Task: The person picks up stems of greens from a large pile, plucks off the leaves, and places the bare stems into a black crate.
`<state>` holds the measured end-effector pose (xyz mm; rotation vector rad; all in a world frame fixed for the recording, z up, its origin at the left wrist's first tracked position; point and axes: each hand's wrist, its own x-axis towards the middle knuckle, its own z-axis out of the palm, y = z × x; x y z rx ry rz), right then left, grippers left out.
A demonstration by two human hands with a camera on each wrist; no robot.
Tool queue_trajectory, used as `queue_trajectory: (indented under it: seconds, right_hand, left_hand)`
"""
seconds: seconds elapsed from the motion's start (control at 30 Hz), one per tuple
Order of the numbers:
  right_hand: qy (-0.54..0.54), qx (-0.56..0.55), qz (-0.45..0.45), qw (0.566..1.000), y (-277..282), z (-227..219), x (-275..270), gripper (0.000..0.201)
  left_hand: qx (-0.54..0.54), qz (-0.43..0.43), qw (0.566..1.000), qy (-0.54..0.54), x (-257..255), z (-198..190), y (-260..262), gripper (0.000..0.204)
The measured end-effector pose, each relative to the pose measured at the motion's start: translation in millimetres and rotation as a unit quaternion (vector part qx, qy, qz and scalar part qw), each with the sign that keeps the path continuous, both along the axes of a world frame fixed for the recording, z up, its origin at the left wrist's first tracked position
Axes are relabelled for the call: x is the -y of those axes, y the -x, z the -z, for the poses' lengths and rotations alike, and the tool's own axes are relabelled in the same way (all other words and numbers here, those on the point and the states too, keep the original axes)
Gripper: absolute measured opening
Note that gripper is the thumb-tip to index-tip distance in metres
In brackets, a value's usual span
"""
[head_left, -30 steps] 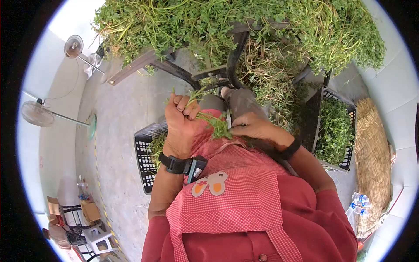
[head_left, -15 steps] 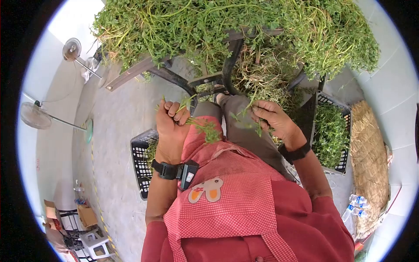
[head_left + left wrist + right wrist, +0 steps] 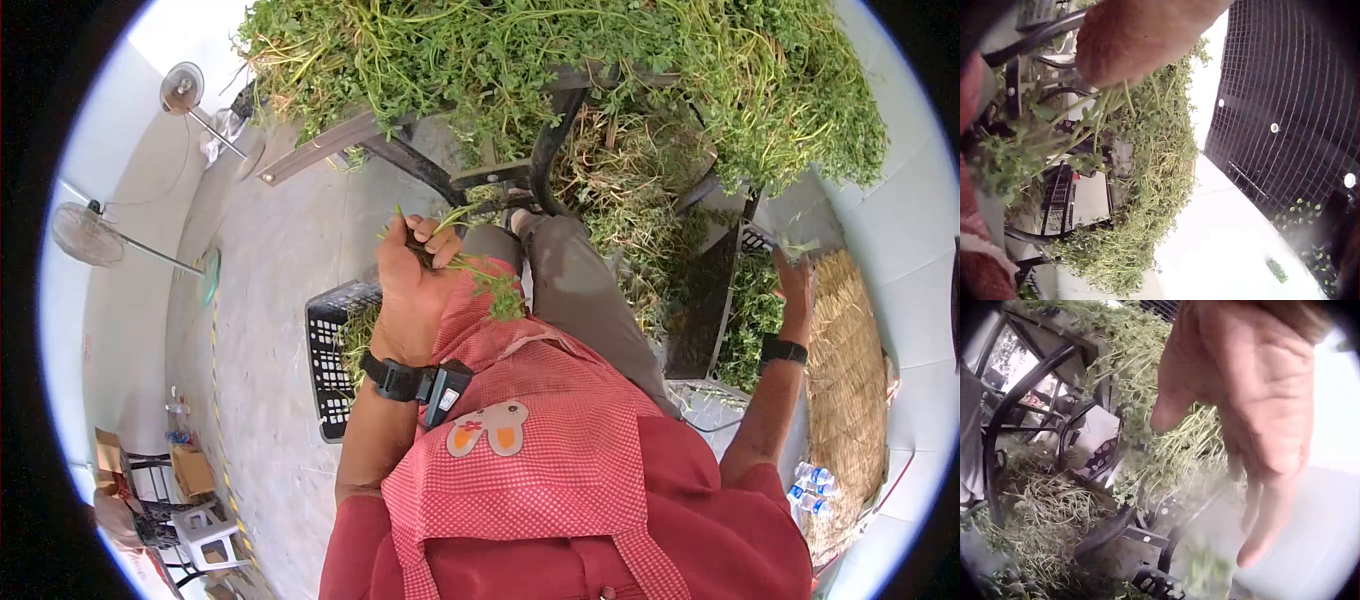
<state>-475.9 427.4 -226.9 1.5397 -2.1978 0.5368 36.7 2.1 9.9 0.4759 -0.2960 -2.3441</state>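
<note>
The left hand (image 3: 412,290) is curled into a fist around a small bunch of herb sprigs (image 3: 480,275), thin pale-green stems with tiny rounded leaves; the grip is clamped on the stems, and the leafy ends spill out to the right over the red checked apron (image 3: 520,450). In the left wrist view the same stems (image 3: 1094,134) fan out from under the palm (image 3: 1141,37). The bunch sits in front of the person's chest, above the knee in grey trousers (image 3: 580,290).

The right hand (image 3: 797,280) is stretched far out to the side, over a black plastic mesh crate (image 3: 757,240) holding more cut greens (image 3: 745,320). In the right wrist view the fingers (image 3: 1266,531) hang straight and loose, the grip apart; a few blurred green sprigs (image 3: 1207,575) show just below the fingertips, not touching them.

A big tangled heap of leafy greens (image 3: 560,60) covers the desk, whose dark curved metal legs (image 3: 550,150) stand on a grey concrete floor (image 3: 280,250). A second black lattice crate (image 3: 335,350) sits beside the left forearm. A woven straw mat (image 3: 850,340) lies at the right, and two standing fans (image 3: 85,235) are at the left.
</note>
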Motion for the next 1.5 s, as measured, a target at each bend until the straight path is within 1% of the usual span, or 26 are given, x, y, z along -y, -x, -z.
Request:
queue_trajectory:
  seconds: [0.03,0.07,0.1,0.13,0.17,0.2,0.23,0.27,0.3,0.33,0.4,0.43,0.53,0.6,0.67,0.73,0.9,0.97,1.03,1.07,1.1,1.13,1.27,1.37,1.43,1.5]
  right_hand:
    - [0.024,-0.014,0.228,0.973,-29.0,-29.6,0.0,0.040]
    - [0.048,-0.027,0.444,0.895,-57.9,-62.7,11.6,0.037]
    - [0.049,-0.028,0.443,0.895,-82.7,-90.2,32.4,0.037]
    - [0.105,0.152,0.346,0.920,-108.6,-115.2,56.6,0.033]
    - [0.157,0.326,0.234,0.902,-135.7,-134.3,84.8,0.030]
    - [0.226,0.479,0.124,0.839,-165.1,-147.1,118.6,0.024]
    - [0.240,0.455,0.012,0.857,-221.5,-177.0,155.7,0.021]
    - [0.203,0.432,-0.063,0.876,-260.7,-189.1,187.5,0.022]
    - [0.098,0.451,-0.103,0.881,-297.1,-211.1,211.3,0.022]
    - [0.064,0.500,-0.194,0.841,-331.4,-232.5,226.7,0.021]
    - [0.071,0.365,-0.245,0.895,-366.4,-233.7,250.7,0.022]
    - [0.071,0.366,-0.246,0.895,-374.3,-230.6,257.8,0.022]
    - [0.057,0.290,-0.195,0.935,-382.1,-216.3,271.4,0.022]
    - [0.083,0.290,-0.199,0.933,-383.6,-208.7,275.1,0.022]
    - [0.111,0.289,-0.205,0.929,-382.0,-203.5,276.6,0.022]
    - [0.105,0.341,-0.218,0.908,-379.2,-200.2,276.3,0.021]
    - [0.095,0.322,-0.206,0.919,-380.9,-206.2,270.1,0.015]
    - [0.091,0.319,-0.200,0.922,-378.8,-208.1,269.2,0.013]
    - [0.029,0.381,-0.204,0.901,-372.7,-203.3,269.5,0.015]
    - [0.029,0.381,-0.204,0.901,-371.7,-196.0,270.5,0.015]
    - [0.067,0.497,-0.212,0.838,-370.6,-186.2,272.3,0.016]
    - [0.103,0.604,-0.217,0.760,-369.8,-183.4,273.1,0.019]
    - [0.078,0.630,-0.224,0.739,-364.0,-184.0,268.5,0.021]
    - [0.063,0.625,-0.263,0.732,-365.0,-187.2,264.4,0.022]
    - [0.050,0.700,-0.262,0.663,-365.2,-191.1,262.2,0.025]
    - [0.056,0.690,-0.264,0.672,-363.8,-179.2,266.3,0.028]
  left_hand:
    - [0.004,-0.006,1.000,0.002,-0.6,1.3,0.8,0.032]
    - [0.007,-0.013,1.000,0.003,-0.9,1.5,2.6,0.033]
    - [0.006,-0.013,1.000,0.003,-2.0,1.7,3.9,0.033]
    - [0.004,-0.013,1.000,-0.002,-3.2,2.2,5.5,0.034]
    - [0.003,-0.011,1.000,-0.007,-4.1,2.3,7.4,0.035]
    - [0.005,-0.010,1.000,-0.005,-4.4,1.3,9.6,0.035]
    - [0.008,-0.012,1.000,-0.004,-5.0,0.2,11.8,0.035]
    - [0.012,-0.014,1.000,-0.005,-6.6,0.1,12.8,0.035]
    - [0.014,-0.012,1.000,-0.003,-7.6,0.3,14.6,0.035]
    - [0.019,-0.019,1.000,0.000,-8.4,0.7,16.1,0.035]
    - [0.024,-0.027,0.999,0.002,-12.7,0.8,17.5,0.035]
    - [0.020,-0.023,1.000,0.006,-16.5,-0.8,18.0,0.036]
    - [0.006,-0.008,1.000,-0.001,-26.8,-6.0,21.2,0.036]
    - [-0.003,0.000,1.000,-0.018,-30.6,-1.8,22.4,0.036]
    - [0.024,0.005,1.000,0.004,-29.7,3.9,24.9,0.037]
    - [0.029,0.005,1.000,0.001,-30.0,4.0,25.4,0.038]
    - [0.050,0.007,0.999,0.013,-32.2,1.2,24.3,0.039]
    - [0.027,0.033,0.999,0.027,-30.4,4.8,23.2,0.040]
    - [0.030,0.039,0.998,0.031,-33.0,1.5,22.9,0.040]
    - [0.033,0.045,0.998,0.033,-35.0,-1.7,22.6,0.040]
    - [0.034,0.045,0.998,0.033,-36.3,-3.9,22.2,0.040]
    - [0.035,0.048,0.998,0.024,-37.1,-6.1,22.4,0.040]
    - [0.011,0.070,0.997,0.019,-38.0,-2.4,22.6,0.041]
    - [-0.027,0.083,0.996,-0.005,-35.1,4.6,21.6,0.044]
    - [-0.031,0.086,0.996,-0.003,-33.9,4.6,21.8,0.044]
    - [-0.034,0.089,0.995,-0.004,-36.4,2.9,22.8,0.044]
